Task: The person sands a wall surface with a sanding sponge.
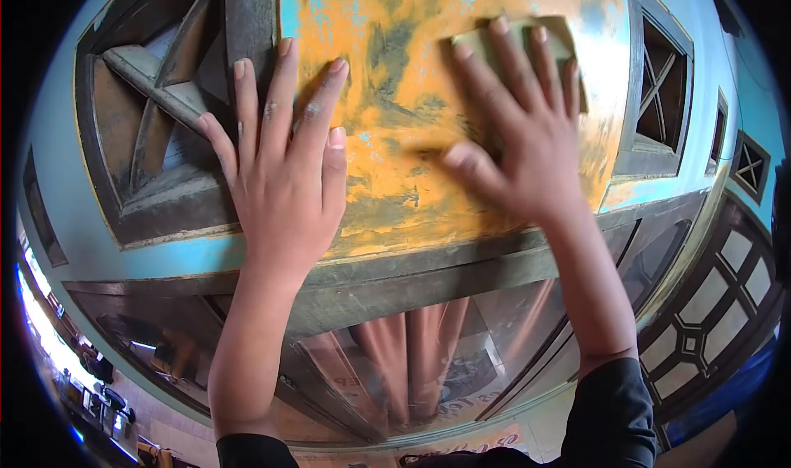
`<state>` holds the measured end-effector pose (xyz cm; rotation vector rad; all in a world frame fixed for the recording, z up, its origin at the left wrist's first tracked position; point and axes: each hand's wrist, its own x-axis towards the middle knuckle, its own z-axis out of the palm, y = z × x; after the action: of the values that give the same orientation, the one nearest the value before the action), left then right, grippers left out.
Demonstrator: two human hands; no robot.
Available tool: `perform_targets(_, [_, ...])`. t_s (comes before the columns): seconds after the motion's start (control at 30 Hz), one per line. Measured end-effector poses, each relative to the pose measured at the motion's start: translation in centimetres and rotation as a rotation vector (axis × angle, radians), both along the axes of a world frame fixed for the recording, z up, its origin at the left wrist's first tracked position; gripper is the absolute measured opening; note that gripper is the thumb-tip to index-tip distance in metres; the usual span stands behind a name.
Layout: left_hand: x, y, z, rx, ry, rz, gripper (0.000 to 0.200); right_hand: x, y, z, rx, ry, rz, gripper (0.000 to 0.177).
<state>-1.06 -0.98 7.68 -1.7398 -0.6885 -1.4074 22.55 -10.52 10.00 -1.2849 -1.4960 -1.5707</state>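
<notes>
My left hand [288, 171] lies against the wall with its fingers spread, across the dark wooden frame and the edge of the orange panel. Whitish dust marks its knuckles, and it holds nothing. My right hand [527, 130] presses a square piece of sandpaper [564, 44] flat on the upper right of the panel, fingers stretched over it. The thumb is apart from the sheet and blurred. Between the hands, the panel [395, 163] has patchy orange paint with dark smudges and bits of turquoise showing.
A wooden vent frame with crossed slats [156, 97] is left of the panel, and a smaller vent [659, 89] is to the right. Below runs a dark wooden beam [412, 283] above glass with reddish-brown curtains [412, 353]. A panelled door [709, 311] stands at far right.
</notes>
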Motion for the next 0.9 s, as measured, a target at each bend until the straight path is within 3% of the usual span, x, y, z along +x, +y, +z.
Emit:
perform_targets(0.13, [0.0,-0.2,0.1,-0.020,0.009,-0.011,0.051,-2.6,0.7,-6.2,-0.276,-0.214,0.093,0.074])
perform_targets(0.27, [0.0,0.2,0.0,-0.018,0.015,-0.035,0.054,0.7,-0.2,-1.5,-0.085,-0.038,0.006,0.074])
perform_targets(0.3, [0.0,0.2,0.0,-0.020,0.013,-0.034,0.054,1.0,0.2,-0.5,-0.031,0.027,0.084,0.076])
perform_targets(0.4, [0.0,0.1,0.1,-0.016,0.007,-0.034,0.053,-2.0,0.2,-2.4,-0.111,-0.009,0.041,0.076])
perform_targets(0.5, [0.0,0.1,0.0,-0.013,0.008,-0.033,0.053,-2.7,1.0,-6.3,-0.279,-0.231,0.079,0.074])
perform_targets(0.57, [0.0,0.2,0.0,-0.006,0.008,-0.026,0.053,-0.7,0.1,-3.8,-0.234,-0.190,-0.002,0.072])
perform_targets(0.7, [0.0,0.4,-0.1,0.009,0.008,-0.027,0.052,2.1,0.5,-0.5,0.039,0.036,0.079,0.081])
perform_targets(0.77, [-0.1,0.3,0.0,0.009,0.009,-0.042,0.051,-1.2,-0.1,-2.8,-0.129,-0.011,-0.006,0.080])
perform_targets(0.83, [-0.3,0.5,-0.1,0.019,0.021,-0.034,0.050,-2.2,1.1,-7.0,-0.252,-0.204,0.057,0.080])
perform_targets(0.9, [-0.3,0.4,0.1,0.028,0.035,-0.029,0.050,-0.6,0.4,-6.8,-0.204,-0.201,0.029,0.075])
